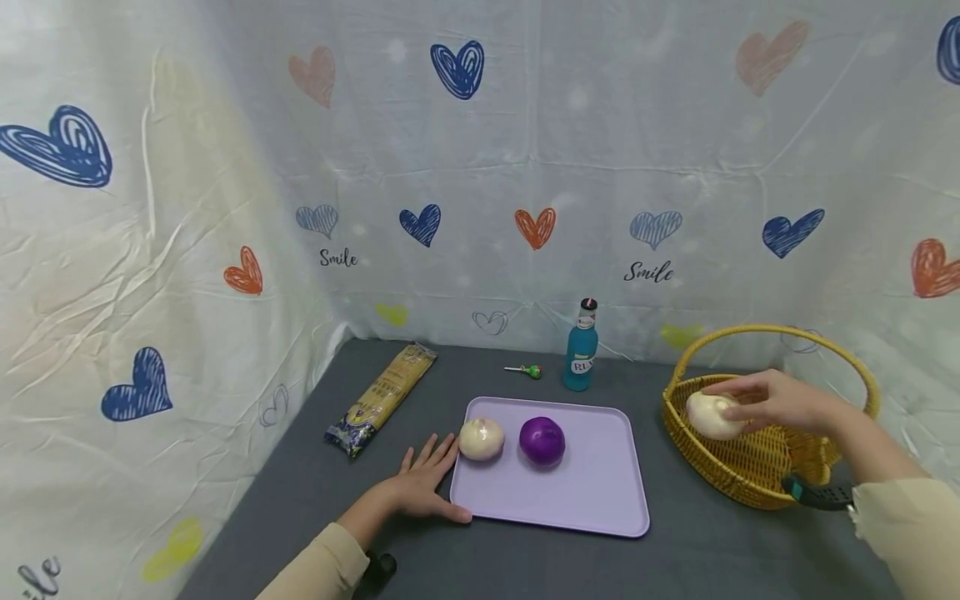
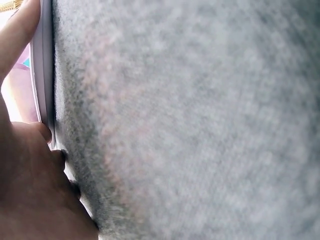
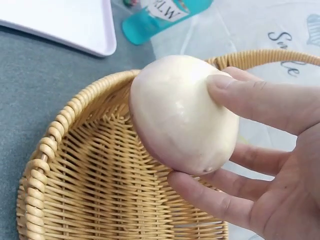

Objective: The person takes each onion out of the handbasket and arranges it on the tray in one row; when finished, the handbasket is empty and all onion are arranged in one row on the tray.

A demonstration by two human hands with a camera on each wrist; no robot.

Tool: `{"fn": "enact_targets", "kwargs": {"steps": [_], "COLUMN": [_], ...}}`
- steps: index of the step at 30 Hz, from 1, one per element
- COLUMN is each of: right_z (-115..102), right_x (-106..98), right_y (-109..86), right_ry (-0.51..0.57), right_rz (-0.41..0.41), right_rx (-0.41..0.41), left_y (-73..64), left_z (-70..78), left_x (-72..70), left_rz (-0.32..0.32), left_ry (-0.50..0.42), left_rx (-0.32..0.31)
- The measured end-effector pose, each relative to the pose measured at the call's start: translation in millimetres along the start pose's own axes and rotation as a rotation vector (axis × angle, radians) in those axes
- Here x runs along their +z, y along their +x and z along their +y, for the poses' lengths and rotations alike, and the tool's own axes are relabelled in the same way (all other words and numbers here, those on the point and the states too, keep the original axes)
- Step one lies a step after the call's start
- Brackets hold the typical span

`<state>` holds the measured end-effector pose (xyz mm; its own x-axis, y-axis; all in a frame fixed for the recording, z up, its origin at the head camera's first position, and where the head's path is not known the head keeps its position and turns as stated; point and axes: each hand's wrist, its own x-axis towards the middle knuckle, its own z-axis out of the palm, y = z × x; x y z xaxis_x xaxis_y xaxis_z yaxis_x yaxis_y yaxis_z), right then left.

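Observation:
My right hand (image 1: 780, 404) holds a smooth cream-white onion (image 3: 182, 112), tinged purple underneath, between thumb and fingertips. It hangs over the yellow wicker basket (image 1: 720, 471), whose woven floor shows below it in the right wrist view. My left hand (image 1: 423, 483) rests palm down with fingers spread at the left edge of the lilac tray (image 1: 592, 492). Its thumb lies along the tray's near left corner, and the fingertips reach close to a second white onion (image 1: 481, 439) on the tray. Beside that sits a shiny purple onion (image 1: 542, 442).
Behind the tray stands a blue bottle (image 1: 581, 350) with a dark cap. A green-wrapped lollipop (image 1: 532, 371) lies to its left. A yellow pack of noodles (image 1: 382, 398) lies at the table's left side. The basket's tall handle (image 1: 772, 328) arches over it. A heart-printed curtain (image 1: 525, 142) hangs behind the grey table.

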<state>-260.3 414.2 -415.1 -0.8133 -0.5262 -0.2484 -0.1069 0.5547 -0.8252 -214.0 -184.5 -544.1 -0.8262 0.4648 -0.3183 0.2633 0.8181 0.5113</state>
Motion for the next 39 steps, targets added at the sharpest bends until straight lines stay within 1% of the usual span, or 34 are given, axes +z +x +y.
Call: {"fn": "enact_targets", "kwargs": {"steps": [6,9,14,18,21,24,25,28,32,35,39], "right_z": [-5.0,-9.8,-20.2,-27.3,-31.4,-34.2,-35.1,-37.1,-40.7,-42.8,-44.0], "right_x": [5.5,8.3,15.5,20.8,25.5,30.4,31.8,35.8,42.0,47.4,55.0], "right_y": [-6.1,-6.0,-1.9,0.7,2.7,5.1,6.4,10.0,15.1,20.5,29.4], "right_ry": [-0.027,-0.043,-0.03,-0.036,-0.036,-0.023,-0.02,-0.007,-0.03,-0.064,-0.067], "right_rz": [0.035,0.043,0.053,0.071,0.071,0.062,0.058,0.056,0.066,0.075,0.075], "right_rx": [-0.025,-0.029,-0.039,-0.051,-0.059,-0.069,-0.073,-0.076,-0.105,-0.122,-0.117], "left_y": [5.6,5.7,3.7,1.2,-1.8,-4.4,-3.6,-5.7,-7.3,-6.5,-5.9], "left_z": [-6.7,-7.4,-8.0,-3.3,3.2,7.8,6.1,8.6,11.9,9.8,6.1], "left_x": [4.4,5.1,5.7,1.9,-3.1,-5.7,-4.3,-5.5,-7.7,-6.3,-4.5], "left_rz": [-0.003,0.0,0.0,-0.007,-0.018,-0.022,-0.017,-0.014,-0.016,-0.008,0.0], "left_ry": [0.014,0.01,0.003,0.005,0.008,-0.009,-0.009,-0.024,-0.034,-0.035,-0.028], "left_rx": [-0.011,-0.012,-0.021,-0.027,-0.026,-0.016,-0.004,0.009,0.011,0.019,0.03]}}
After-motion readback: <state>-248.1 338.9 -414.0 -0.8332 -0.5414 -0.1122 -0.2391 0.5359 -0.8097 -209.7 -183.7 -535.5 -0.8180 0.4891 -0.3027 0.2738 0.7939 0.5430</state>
